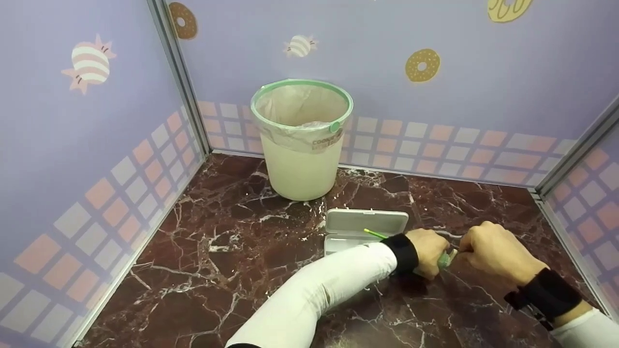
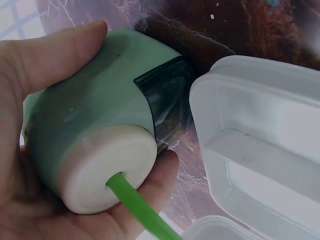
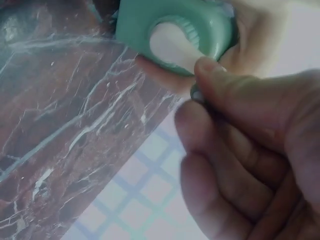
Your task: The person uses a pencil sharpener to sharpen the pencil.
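A green pencil sharpener (image 2: 95,110) with a cream front and a dark see-through shavings drawer sits in my left hand (image 1: 425,249). The thumb lies over its top and the fingers wrap beneath. From the hole in its front sticks a bright green pencil (image 2: 142,210), whose far end shows beyond my left wrist in the head view. On the sharpener's back is a white crank (image 3: 172,45); thumb and forefinger of my right hand (image 1: 498,251) pinch the end of it. The right hand's other fingers are curled in.
An open white pencil case (image 1: 366,221) lies behind my left forearm, its lid raised. Farther back stands a cream trash bin (image 1: 302,169) with a green rim and plastic liner. Small pale crumbs dot the dark red marbled tabletop (image 1: 193,299). Patterned purple panels (image 1: 377,58) enclose it.
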A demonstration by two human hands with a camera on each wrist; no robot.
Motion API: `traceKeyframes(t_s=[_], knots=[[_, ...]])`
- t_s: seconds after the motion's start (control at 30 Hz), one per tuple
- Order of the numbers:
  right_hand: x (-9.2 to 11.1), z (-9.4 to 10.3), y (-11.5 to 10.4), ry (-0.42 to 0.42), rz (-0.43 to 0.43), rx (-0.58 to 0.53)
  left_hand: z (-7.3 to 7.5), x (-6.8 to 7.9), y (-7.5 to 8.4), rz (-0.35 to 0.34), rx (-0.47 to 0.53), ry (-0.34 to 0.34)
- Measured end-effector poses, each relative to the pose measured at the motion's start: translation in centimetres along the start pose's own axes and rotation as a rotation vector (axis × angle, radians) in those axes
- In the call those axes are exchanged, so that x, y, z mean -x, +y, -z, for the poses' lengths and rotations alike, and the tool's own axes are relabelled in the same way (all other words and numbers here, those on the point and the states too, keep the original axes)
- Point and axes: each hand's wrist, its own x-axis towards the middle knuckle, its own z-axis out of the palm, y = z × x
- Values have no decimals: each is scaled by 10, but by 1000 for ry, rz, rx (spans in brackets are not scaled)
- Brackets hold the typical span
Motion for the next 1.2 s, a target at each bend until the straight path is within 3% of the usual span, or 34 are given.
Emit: traceKeyframes(t_s=[0.23,0.53,0.73,0.97,1.2], knots=[[-7,-18,15,60,-1,19,1,1,2,11,-9,-14],[-9,-58,30,45,-1,-76,-2,0,5,-3,-35,-31],[-9,-65,29,113,42,-68,2,2,3,10,-21,-43],[-4,-73,29,112,26,-79,2,0,4,30,-24,-45],[-1,-78,27,154,77,-69,1,1,5,50,-16,-38]])
